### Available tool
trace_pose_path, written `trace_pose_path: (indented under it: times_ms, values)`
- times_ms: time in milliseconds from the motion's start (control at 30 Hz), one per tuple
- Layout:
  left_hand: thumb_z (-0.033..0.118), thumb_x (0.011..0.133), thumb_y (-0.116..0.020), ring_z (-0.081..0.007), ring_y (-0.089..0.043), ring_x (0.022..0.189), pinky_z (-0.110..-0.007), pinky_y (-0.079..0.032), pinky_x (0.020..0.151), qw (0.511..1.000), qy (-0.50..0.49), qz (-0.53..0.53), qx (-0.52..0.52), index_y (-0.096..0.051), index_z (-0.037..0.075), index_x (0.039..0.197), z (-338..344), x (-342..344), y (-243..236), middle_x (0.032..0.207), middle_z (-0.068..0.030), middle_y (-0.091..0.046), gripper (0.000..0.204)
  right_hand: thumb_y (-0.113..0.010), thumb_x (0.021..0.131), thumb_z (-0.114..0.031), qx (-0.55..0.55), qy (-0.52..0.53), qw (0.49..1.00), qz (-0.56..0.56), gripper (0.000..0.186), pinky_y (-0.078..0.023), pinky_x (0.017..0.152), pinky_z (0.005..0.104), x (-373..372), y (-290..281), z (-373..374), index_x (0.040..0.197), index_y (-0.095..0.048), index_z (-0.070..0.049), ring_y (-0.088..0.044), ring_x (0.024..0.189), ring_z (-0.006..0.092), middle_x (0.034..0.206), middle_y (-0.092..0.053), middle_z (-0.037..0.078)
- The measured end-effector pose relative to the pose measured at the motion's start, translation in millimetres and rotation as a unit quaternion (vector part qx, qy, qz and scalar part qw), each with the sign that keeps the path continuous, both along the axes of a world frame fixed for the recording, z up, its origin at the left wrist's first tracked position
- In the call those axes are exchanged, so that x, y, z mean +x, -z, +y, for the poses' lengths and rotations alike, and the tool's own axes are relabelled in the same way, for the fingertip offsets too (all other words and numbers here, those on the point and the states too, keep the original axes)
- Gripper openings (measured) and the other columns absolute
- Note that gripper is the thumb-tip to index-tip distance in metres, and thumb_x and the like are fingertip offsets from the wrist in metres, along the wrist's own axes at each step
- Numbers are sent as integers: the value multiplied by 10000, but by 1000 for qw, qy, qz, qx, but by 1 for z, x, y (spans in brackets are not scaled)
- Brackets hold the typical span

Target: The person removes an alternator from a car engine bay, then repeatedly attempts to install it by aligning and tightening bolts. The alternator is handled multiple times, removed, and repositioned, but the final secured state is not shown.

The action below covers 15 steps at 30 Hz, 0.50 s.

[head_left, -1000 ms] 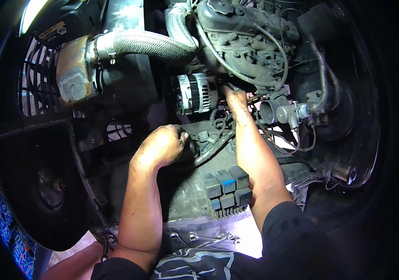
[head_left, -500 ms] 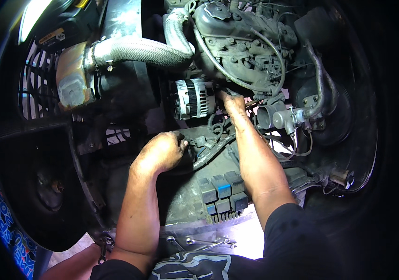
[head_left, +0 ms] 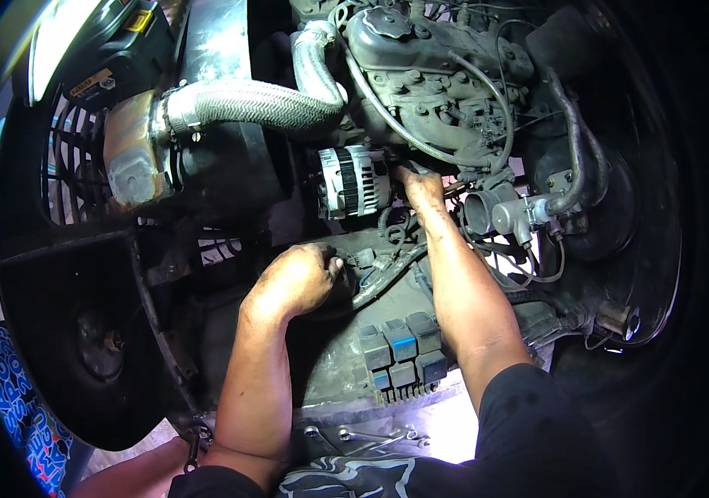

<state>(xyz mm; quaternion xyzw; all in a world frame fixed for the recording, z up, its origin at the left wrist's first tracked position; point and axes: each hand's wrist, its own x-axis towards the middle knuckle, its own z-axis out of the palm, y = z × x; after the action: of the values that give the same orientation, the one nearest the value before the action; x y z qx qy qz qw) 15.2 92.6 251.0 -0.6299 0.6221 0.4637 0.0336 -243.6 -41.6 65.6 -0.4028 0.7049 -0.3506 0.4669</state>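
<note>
Far left of the alternator [head_left: 356, 183], a rust-stained metal tank [head_left: 132, 158] feeds a thick braided hose [head_left: 246, 105] that bends toward the engine [head_left: 421, 54]. Nearer me than the alternator and to its left, my left hand [head_left: 300, 278] is curled, its fingertips hidden; I cannot tell whether it pinches anything. The alternator itself, silver with a dark band, sits mid-view. Just nearer me than it lies loose dark wiring [head_left: 387, 282], and nearer again a block of relays [head_left: 404, 349]. At the alternator's right end, my right hand [head_left: 422, 189] reaches in with its fingers out of sight, so its grip cannot be told. Right of that is a round metal opening [head_left: 479, 213]. Over the last second only my view shifts slightly; both hands keep their places, suggesting the work remains at this spot.
</note>
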Motion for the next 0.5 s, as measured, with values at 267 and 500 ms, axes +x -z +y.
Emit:
trace_pose_path:
  times_ms: [267, 500]
  values:
    - [304, 1075, -593, -448, -703, 1078, -491, -556, 933, 1000, 9, -6, 1, -719, 19, 1241, -1, 0, 3, 1126, -265, -741, 353, -876, 760, -308, 11, -16, 1000, 21, 511, -534, 937, 368, 0, -3, -2, 1079, -761, 75, -716, 1001, 246, 1100, -779, 174]
    - [301, 1073, -602, -440, -706, 1096, -481, -559, 939, 1000, 8, 2, 1, -713, 2, 1246, -1, -2, 1, 1139, -262, -742, 363, -869, 765, -315, -31, -3, 1000, -1, 491, -534, 904, 363, 4, -4, 1, 1036, -767, 81, -718, 943, 236, 1023, -788, 158]
